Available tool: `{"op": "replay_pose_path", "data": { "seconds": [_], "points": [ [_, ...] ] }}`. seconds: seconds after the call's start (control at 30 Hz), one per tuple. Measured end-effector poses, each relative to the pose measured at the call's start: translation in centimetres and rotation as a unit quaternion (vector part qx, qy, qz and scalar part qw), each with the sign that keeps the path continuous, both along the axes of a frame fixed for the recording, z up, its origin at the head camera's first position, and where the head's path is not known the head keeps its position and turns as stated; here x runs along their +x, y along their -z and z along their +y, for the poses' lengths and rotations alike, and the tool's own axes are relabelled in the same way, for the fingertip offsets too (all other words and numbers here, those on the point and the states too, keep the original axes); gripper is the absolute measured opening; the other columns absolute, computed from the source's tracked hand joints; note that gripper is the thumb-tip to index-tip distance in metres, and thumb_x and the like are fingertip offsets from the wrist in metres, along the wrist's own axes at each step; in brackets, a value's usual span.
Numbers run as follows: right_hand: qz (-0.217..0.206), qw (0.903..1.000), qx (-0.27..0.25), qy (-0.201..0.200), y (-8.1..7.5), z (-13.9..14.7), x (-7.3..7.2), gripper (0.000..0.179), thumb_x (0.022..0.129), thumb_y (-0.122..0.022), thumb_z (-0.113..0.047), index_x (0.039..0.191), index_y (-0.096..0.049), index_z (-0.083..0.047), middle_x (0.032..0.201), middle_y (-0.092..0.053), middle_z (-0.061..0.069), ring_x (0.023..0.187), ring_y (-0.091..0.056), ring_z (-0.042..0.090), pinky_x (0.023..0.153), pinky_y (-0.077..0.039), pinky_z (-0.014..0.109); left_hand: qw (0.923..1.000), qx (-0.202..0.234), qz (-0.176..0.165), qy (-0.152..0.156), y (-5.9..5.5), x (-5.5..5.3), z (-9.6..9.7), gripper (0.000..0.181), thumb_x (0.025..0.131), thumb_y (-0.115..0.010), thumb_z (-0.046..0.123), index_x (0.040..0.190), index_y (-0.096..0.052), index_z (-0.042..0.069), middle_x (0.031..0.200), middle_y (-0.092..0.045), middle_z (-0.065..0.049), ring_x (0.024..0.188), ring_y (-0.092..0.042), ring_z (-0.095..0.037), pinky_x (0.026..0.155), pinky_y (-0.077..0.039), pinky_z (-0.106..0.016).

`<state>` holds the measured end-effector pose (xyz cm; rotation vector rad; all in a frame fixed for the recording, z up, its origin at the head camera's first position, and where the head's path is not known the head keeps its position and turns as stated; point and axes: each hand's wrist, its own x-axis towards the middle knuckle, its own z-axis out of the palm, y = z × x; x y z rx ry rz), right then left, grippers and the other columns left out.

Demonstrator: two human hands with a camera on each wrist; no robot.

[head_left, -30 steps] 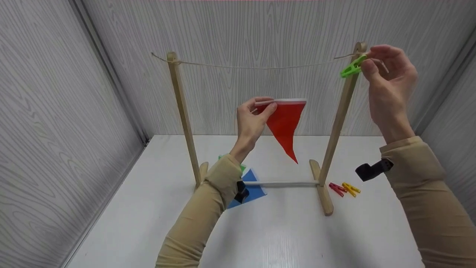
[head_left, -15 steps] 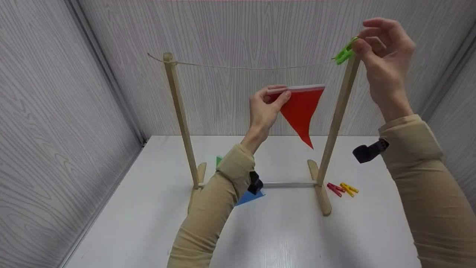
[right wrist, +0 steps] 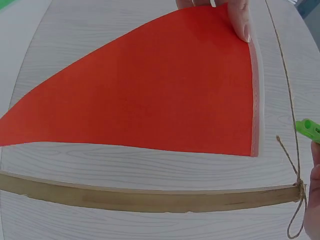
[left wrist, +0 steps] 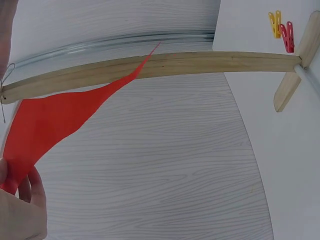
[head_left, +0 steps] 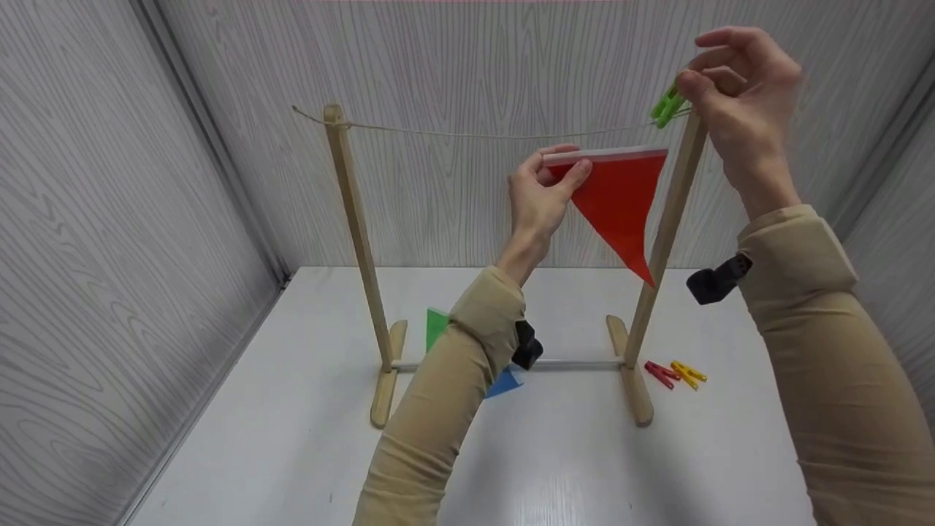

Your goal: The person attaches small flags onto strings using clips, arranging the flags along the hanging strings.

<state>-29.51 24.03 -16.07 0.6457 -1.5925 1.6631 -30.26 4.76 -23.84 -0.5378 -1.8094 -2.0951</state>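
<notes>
My left hand [head_left: 546, 193] pinches the top left corner of a red triangular flag [head_left: 621, 193] between thumb and fingers. The flag has a white top edge and hangs point down, just below the string [head_left: 467, 134]. Up at the right post's top, my right hand [head_left: 752, 109] pinches a green clothespin [head_left: 666, 106] between thumb and finger. In the right wrist view, the clothespin [right wrist: 309, 130] is close beside the string [right wrist: 286, 75], apart from the flag [right wrist: 150, 90]; whether it touches the string I cannot tell.
Two wooden posts, left [head_left: 356, 234] and right [head_left: 668, 226], carry the string; a white rod [head_left: 577, 364] joins their feet. Red [head_left: 661, 374] and yellow [head_left: 689, 374] clothespins lie right of the stand. Green [head_left: 436, 325] and blue [head_left: 504, 383] flags lie partly under my left arm.
My left hand has carried the red flag up and to the right, toward the string's right end. My right hand has risen and moved slightly left with the green clothespin.
</notes>
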Motion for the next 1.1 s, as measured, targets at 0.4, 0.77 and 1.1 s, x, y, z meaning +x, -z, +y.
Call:
{"op": "replay_pose_path", "data": {
  "seconds": [0.4,0.77,1.1],
  "points": [
    [-0.026,0.9989,0.022,0.033,0.0,-0.5,-0.4,0.02,0.088,-0.075,-0.002,0.106,-0.069,-0.008,0.084,-0.069,0.0,0.074,-0.065,0.014,0.06,-0.041,0.022,0.9999,-0.008,-0.001,-0.011,-0.8,0.2,1.0,0.032,0.094,-0.069,0.009,0.124,-0.064,0.0,0.114,-0.073,-0.019,0.098,-0.071,-0.022,0.092,-0.058,-0.024],
    [-0.059,0.9877,0.096,0.109,0.1,-1.2,-0.4,0.021,0.093,-0.07,-0.006,0.112,-0.067,-0.014,0.091,-0.069,-0.007,0.085,-0.068,0.01,0.07,-0.05,0.02,0.9999,-0.009,-0.001,-0.011,-1.5,0.0,1.7,0.031,0.093,-0.07,0.006,0.123,-0.065,-0.002,0.114,-0.075,-0.019,0.098,-0.073,-0.021,0.087,-0.058,-0.02],
    [-0.055,0.9823,0.128,0.125,0.2,-1.2,-0.4,0.022,0.093,-0.072,-0.01,0.114,-0.066,-0.015,0.09,-0.068,-0.013,0.086,-0.068,0.007,0.076,-0.051,0.019,0.9999,-0.002,0.016,-0.007,-1.9,0.2,2.0,0.029,0.094,-0.067,0.003,0.123,-0.065,-0.002,0.118,-0.073,-0.019,0.102,-0.073,-0.024,0.09,-0.059,-0.021]
  ]
}}
